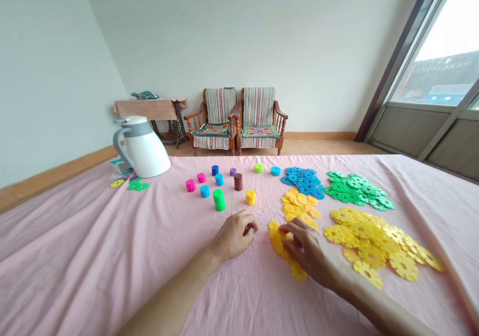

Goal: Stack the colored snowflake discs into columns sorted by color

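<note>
Gathering flat yellow plastic snowflake discs (277,242) | right hand (312,251) grasps them | left hand (235,236) curled, grip unclear | advice: align edges

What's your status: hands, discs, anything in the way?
Left hand curled shut on the pink cloth, contents hidden. Right hand open, fingertips on the small yellow discs. Green stack and yellow stack stand beyond, clear of both hands.

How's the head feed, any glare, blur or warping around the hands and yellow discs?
Head view: window blown out white at upper right; pink cloth evenly lit, shadows faint; wide-angle warping slants the window frame; left hand, right hand and the yellow discs beside them look sharp.
</note>
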`<state>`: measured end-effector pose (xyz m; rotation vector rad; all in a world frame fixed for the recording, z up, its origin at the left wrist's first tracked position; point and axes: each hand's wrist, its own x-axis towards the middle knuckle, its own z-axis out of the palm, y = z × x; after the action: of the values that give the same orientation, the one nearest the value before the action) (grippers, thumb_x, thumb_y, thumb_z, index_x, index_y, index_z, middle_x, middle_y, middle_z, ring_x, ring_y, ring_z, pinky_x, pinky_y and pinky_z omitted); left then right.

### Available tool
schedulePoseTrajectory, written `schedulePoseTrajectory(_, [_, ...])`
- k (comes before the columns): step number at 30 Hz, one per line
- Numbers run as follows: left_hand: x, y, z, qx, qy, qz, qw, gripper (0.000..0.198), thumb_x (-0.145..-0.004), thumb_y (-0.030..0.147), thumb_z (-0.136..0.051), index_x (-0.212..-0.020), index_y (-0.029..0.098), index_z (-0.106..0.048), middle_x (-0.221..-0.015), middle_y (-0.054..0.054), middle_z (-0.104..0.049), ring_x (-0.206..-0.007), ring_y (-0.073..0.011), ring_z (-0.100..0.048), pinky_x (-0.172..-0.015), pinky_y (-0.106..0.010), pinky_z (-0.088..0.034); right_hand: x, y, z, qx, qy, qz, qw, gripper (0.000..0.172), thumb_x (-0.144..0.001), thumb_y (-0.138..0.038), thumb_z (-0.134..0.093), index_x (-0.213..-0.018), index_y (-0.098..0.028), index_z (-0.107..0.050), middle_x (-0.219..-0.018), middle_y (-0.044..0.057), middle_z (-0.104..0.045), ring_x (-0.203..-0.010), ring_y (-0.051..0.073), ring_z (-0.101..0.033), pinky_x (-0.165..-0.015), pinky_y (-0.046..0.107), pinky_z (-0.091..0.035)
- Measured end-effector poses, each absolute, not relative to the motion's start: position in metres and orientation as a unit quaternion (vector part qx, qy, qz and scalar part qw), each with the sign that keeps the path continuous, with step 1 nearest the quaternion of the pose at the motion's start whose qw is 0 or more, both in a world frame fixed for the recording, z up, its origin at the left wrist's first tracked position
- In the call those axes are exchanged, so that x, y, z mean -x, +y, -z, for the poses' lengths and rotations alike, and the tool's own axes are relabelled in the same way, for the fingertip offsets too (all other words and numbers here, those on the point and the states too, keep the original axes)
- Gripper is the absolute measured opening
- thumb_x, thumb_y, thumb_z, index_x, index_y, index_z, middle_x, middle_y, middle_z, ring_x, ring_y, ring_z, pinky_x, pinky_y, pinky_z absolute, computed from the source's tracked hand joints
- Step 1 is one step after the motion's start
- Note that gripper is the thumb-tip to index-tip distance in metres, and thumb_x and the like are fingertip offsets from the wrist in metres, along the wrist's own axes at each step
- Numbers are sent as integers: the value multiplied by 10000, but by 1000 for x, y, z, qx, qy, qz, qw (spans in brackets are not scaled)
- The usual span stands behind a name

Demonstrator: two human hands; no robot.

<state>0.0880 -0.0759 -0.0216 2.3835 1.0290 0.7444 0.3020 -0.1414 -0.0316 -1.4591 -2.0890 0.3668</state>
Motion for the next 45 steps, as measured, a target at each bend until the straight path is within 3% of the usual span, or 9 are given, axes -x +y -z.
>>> schedulePoseTrajectory(7, [-87,-74,26,-863,363,-278,217,276,-683,-8,-440,-750,165,-644,-768,-6,-600,-694,-129,-553,-641,-220,-420,-292,-135,48,531,-764,-101,353,250,-829,-125,-441,-1004,-160,-616,-847,30,-588,-610,99,-523,-581,229,-425])
schedulePoseTrajectory(15, [-87,-68,32,-867,358,-278,210,246,-678,-5,-472,-740,150,-653,-732,-4,-596,-621,-115,-531,-585,-207,-396,-293,-137,48,521,-776,-97,341,298,-833,-139,-447,-1070,-198,-618,-959,69,-620,-840,169,-597,-701,269,-484])
schedulePoseTrajectory(20, [-84,-62,34,-863,366,-282,204,248,-673,-12,-484,-722,164,-651,-726,10,-597,-625,-108,-528,-592,-197,-388,-294,-137,48,528,-773,-95,337,263,-848,-130,-413,-998,-189,-622,-922,64,-621,-807,168,-603,-701,278,-481])
schedulePoseTrajectory(25, [-76,-52,35,-828,437,-307,173,243,-645,-33,-462,-672,151,-618,-706,5,-564,-608,-113,-499,-594,-215,-371,-304,-142,41,572,-757,-84,304,196,-840,-131,-434,-855,-180,-623,-846,55,-602,-764,173,-594,-674,284,-461])
schedulePoseTrajectory(30, [-70,-50,36,-793,499,-320,141,220,-647,-27,-461,-641,149,-592,-654,19,-525,-593,-112,-487,-578,-215,-354,-314,-136,33,533,-784,-134,287,224,-825,-120,-477,-986,-183,-619,-902,50,-608,-720,144,-599,-660,277,-462])
schedulePoseTrajectory(36, [-70,-51,39,-797,500,-311,134,217,-660,-22,-458,-663,149,-592,-682,15,-532,-595,-106,-489,-570,-206,-353,-300,-115,8,421,-865,-147,230,315,-811,-130,-560,-1112,-202,-617,-1053,79,-616,-997,210,-556,-866,349,-438])
schedulePoseTrajectory(40, [-69,-53,39,-802,493,-305,143,226,-664,-23,-449,-679,150,-594,-689,10,-532,-593,-108,-489,-566,-207,-349,-294,-105,-5,437,-872,-160,150,254,-800,-156,-601,-1046,-189,-653,-986,81,-628,-933,214,-584,-816,347,-452])
schedulePoseTrajectory(45, [-68,-55,35,-807,487,-295,159,229,-670,-17,-456,-707,157,-599,-700,13,-534,-588,-106,-488,-573,-209,-351,-296,-104,-8,434,-878,-162,118,236,-820,-119,-560,-1026,-185,-655,-957,70,-615,-888,188,-599,-779,319,-457])
